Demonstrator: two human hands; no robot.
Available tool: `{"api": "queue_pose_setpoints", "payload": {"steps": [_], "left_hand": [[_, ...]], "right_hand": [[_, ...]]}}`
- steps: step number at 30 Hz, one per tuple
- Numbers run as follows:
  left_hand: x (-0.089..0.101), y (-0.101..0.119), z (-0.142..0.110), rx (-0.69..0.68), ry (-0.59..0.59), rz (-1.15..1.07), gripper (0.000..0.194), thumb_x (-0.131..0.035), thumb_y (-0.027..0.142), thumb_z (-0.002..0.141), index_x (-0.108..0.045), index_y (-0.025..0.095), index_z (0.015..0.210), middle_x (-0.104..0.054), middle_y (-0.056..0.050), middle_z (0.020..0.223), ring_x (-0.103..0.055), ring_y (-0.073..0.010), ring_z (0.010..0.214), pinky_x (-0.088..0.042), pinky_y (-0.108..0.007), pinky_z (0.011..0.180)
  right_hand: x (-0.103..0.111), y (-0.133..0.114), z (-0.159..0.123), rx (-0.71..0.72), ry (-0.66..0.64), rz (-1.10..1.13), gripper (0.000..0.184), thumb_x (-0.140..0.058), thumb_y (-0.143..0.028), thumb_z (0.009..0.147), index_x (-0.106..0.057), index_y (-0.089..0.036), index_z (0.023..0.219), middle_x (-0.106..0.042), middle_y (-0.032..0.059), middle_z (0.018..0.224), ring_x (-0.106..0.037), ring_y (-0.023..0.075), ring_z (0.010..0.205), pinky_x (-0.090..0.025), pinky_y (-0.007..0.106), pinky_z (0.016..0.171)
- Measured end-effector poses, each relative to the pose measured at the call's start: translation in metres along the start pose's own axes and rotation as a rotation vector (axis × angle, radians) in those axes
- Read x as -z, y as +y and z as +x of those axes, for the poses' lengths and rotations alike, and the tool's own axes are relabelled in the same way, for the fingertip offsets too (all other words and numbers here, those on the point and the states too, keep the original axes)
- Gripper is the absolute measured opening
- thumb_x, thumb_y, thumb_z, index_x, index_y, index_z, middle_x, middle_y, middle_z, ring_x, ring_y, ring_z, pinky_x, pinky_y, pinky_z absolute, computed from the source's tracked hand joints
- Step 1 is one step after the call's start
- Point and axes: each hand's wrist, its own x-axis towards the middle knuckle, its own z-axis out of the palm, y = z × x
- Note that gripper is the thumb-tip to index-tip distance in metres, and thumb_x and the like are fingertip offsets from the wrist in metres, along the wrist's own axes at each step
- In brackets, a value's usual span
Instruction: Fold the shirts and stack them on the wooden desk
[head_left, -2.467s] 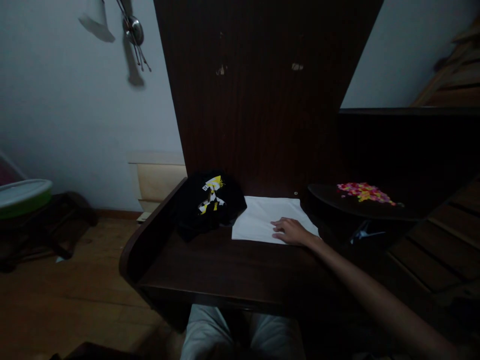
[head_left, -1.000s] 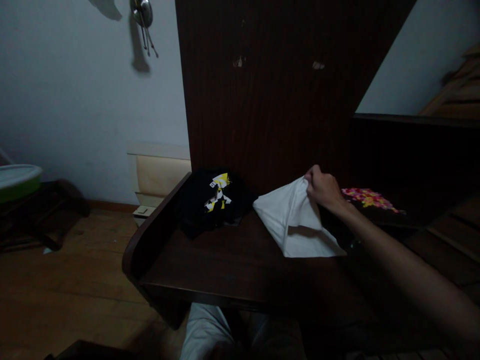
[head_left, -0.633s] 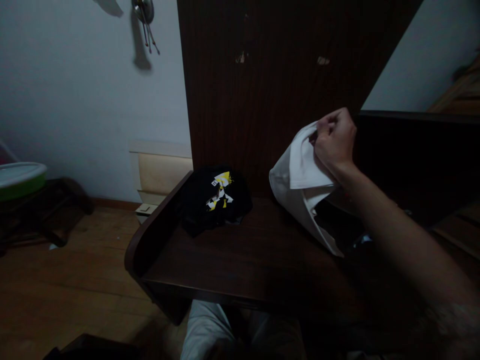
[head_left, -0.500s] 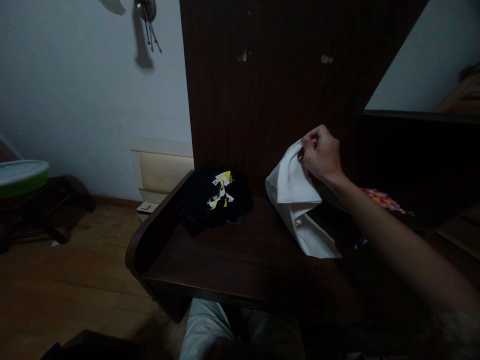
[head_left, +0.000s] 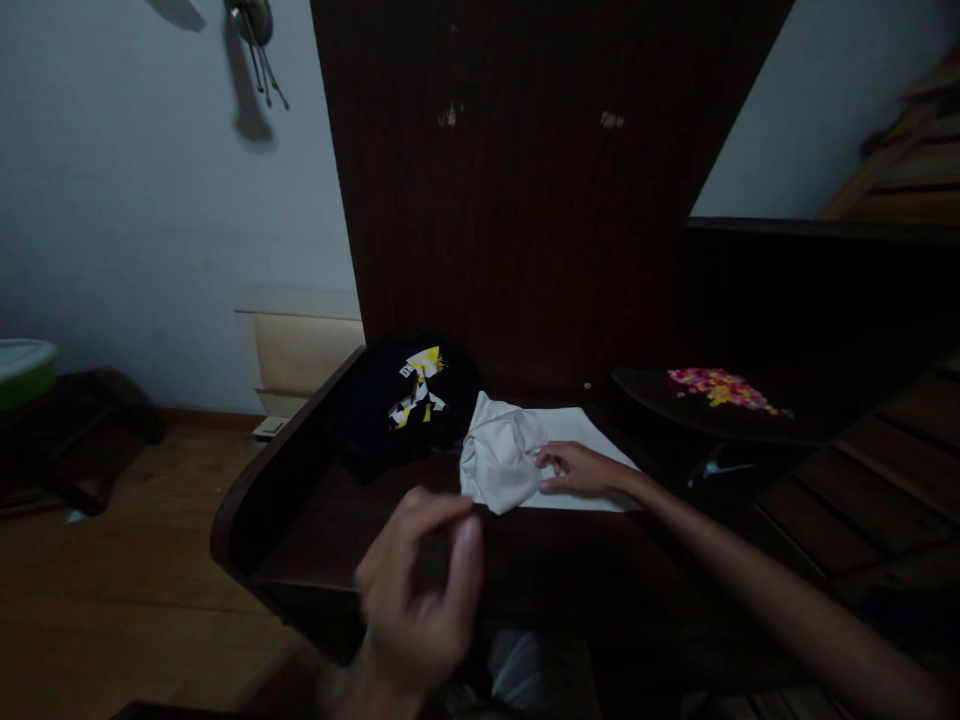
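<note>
A white cloth (head_left: 502, 465), apparently a garment, lies on the dark wooden surface, bunched at its left and flatter at its right. My right hand (head_left: 577, 468) rests at the middle of it, thumb and fingers apart over the fabric. Nearer the camera, my left hand (head_left: 420, 590) hovers in front of the surface's edge, slightly blurred. Its fingers are curved, with a gap between thumb and forefinger and nothing inside. Left of the cloth sits a folded black garment (head_left: 367, 420) with a white and yellow print.
A raised curved side (head_left: 247, 480) bounds the dark surface at left, and a tall dark panel (head_left: 525, 200) stands behind. At right, a dark rounded ledge (head_left: 637, 395) carries a pink and yellow patch (head_left: 724, 388). A green tub (head_left: 26, 385) stands far left.
The white cloth, held up by my right hand before, now lies down further left. My right hand has lowered and its fingers have spread. My left hand has come into view.
</note>
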Motion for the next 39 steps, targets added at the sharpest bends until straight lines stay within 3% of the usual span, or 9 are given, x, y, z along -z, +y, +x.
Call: {"api": "queue_pose_setpoints", "payload": {"steps": [6,10,14,18,22,26,29,34,39], "left_hand": [[-0.082,-0.045,0.016,-0.091,-0.509,0.378,0.059,-0.076,0.037,0.075,-0.053,0.023,0.128,-0.056,-0.011,0.121,-0.055,-0.0293,0.109,-0.049,-0.044,0.091],[-0.101,-0.068,0.021,-0.163,-0.483,0.532,0.028,-0.063,0.024,0.086,-0.060,0.022,0.114,-0.059,-0.010,0.110,-0.055,-0.0277,0.104,-0.047,-0.044,0.089],[-0.083,-0.076,0.054,-0.092,-0.307,0.311,0.022,-0.043,0.020,0.096,-0.064,0.019,0.099,-0.062,-0.009,0.097,-0.058,-0.0218,0.093,-0.048,-0.034,0.083],[-0.063,-0.063,0.083,0.065,-0.245,0.125,0.026,-0.044,0.032,0.096,-0.063,0.020,0.085,-0.065,-0.005,0.080,-0.061,-0.0176,0.073,-0.046,-0.029,0.070],[-0.068,-0.043,0.079,0.090,-0.313,0.206,0.031,-0.066,0.051,0.080,-0.057,0.021,0.078,-0.063,-0.002,0.072,-0.059,-0.0187,0.066,-0.041,-0.029,0.061],[-0.077,-0.040,0.068,0.089,-0.288,0.326,0.023,-0.067,0.035,0.076,-0.056,0.020,0.087,-0.065,-0.007,0.088,-0.062,-0.0232,0.078,-0.042,-0.031,0.064],[-0.067,-0.049,0.074,0.106,-0.286,0.169,0.005,-0.055,0.021,0.080,-0.058,0.020,0.083,-0.065,-0.003,0.080,-0.060,-0.0186,0.072,-0.043,-0.029,0.067],[-0.032,-0.063,0.096,0.210,-0.220,-0.080,0.021,-0.048,0.024,0.084,-0.067,0.019,0.090,-0.071,-0.004,0.088,-0.063,-0.0186,0.079,-0.047,-0.028,0.072],[-0.015,-0.059,0.125,0.237,-0.164,-0.171,0.026,-0.049,0.028,0.082,-0.071,0.018,0.093,-0.073,-0.005,0.099,-0.064,-0.0224,0.095,-0.048,-0.032,0.085]], "right_hand": [[-0.040,-0.016,-0.001,0.066,0.233,-0.198,0.025,-0.054,-0.039,0.091,-0.062,-0.019,0.103,-0.065,0.0092,0.103,-0.060,0.0207,0.090,-0.047,0.033,0.081],[-0.022,-0.029,0.010,0.072,0.325,-0.202,0.024,-0.043,-0.032,0.096,-0.063,-0.018,0.094,-0.065,0.0095,0.093,-0.059,0.0220,0.091,-0.044,0.034,0.083],[0.007,-0.043,0.021,0.124,0.378,0.035,0.019,-0.049,-0.035,0.093,-0.059,-0.018,0.088,-0.063,0.0061,0.089,-0.057,0.0200,0.084,-0.043,0.032,0.079],[0.015,-0.054,0.037,0.155,0.388,0.284,0.017,-0.055,-0.036,0.088,-0.057,-0.020,0.088,-0.061,0.0026,0.084,-0.055,0.0185,0.081,-0.042,0.031,0.076],[0.010,-0.070,0.059,0.171,0.458,0.452,0.020,-0.062,-0.038,0.082,-0.056,-0.020,0.082,-0.060,0.0013,0.082,-0.055,0.0177,0.080,-0.043,0.031,0.077],[0.012,-0.090,0.073,0.227,0.435,0.608,0.024,-0.063,-0.043,0.082,-0.057,-0.019,0.084,-0.059,0.0007,0.084,-0.055,0.0164,0.082,-0.044,0.030,0.079],[0.018,-0.098,0.073,0.217,0.347,0.651,0.029,-0.062,-0.047,0.083,-0.059,-0.019,0.088,-0.059,0.0008,0.085,-0.055,0.0157,0.083,-0.044,0.030,0.079],[0.028,-0.098,0.061,0.166,0.198,0.665,0.035,-0.062,-0.051,0.082,-0.061,-0.017,0.092,-0.061,0.0016,0.085,-0.055,0.0154,0.080,-0.044,0.028,0.073],[0.035,-0.101,0.058,0.218,0.118,0.324,0.028,-0.067,-0.040,0.076,-0.063,-0.017,0.091,-0.062,0.0009,0.083,-0.055,0.0151,0.074,-0.042,0.024,0.064]]}}
